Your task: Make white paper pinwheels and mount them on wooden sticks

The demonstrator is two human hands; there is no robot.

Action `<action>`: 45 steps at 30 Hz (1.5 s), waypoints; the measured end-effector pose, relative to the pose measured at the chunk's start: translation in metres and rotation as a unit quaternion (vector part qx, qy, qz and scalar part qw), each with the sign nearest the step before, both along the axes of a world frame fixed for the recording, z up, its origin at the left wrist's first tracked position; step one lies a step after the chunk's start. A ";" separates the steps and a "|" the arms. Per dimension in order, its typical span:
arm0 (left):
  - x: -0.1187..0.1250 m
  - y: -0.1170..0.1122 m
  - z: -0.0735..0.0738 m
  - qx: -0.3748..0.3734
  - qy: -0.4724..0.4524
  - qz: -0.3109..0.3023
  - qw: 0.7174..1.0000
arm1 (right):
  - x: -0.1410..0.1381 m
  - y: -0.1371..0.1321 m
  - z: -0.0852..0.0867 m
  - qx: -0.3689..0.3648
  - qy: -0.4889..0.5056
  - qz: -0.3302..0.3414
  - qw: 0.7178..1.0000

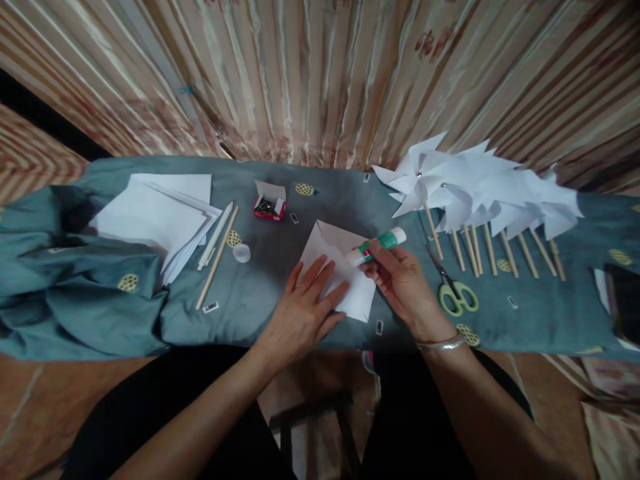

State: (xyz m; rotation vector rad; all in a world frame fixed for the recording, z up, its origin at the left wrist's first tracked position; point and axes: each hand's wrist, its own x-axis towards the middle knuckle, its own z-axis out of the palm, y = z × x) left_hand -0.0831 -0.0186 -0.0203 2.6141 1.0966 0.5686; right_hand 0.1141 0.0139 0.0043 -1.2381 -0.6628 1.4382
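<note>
A white paper square point(334, 248) with folded flaps lies on the teal cloth point(260, 293) in front of me. My left hand point(304, 308) rests flat on its near-left part, fingers spread. My right hand point(403, 283) is closed round a white and green glue stick point(379, 245), whose tip touches the paper near its middle. The glue stick's small white cap point(241, 253) lies on the cloth to the left.
A row of white paper pinwheels point(480, 190) on wooden sticks lies at the right, with green-handled scissors point(453, 290) below them. A stack of white paper point(155, 217), loose sticks point(218, 257) and a small box of pins point(269, 202) lie to the left. A striped curtain hangs behind.
</note>
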 end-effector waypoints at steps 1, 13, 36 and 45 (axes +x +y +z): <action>0.005 -0.002 -0.003 -0.003 0.012 0.003 1.000 | -0.002 0.001 0.000 0.014 -0.033 0.004 0.999; 0.009 0.003 -0.014 -0.039 0.021 0.024 0.999 | -0.005 0.004 -0.016 0.041 -0.203 0.035 0.978; 0.011 0.000 -0.009 0.006 0.071 0.037 0.997 | -0.009 0.006 -0.017 0.100 -0.347 0.060 0.931; 0.010 -0.002 -0.011 0.020 0.062 0.047 0.997 | -0.013 0.005 -0.019 0.109 -0.368 0.079 0.920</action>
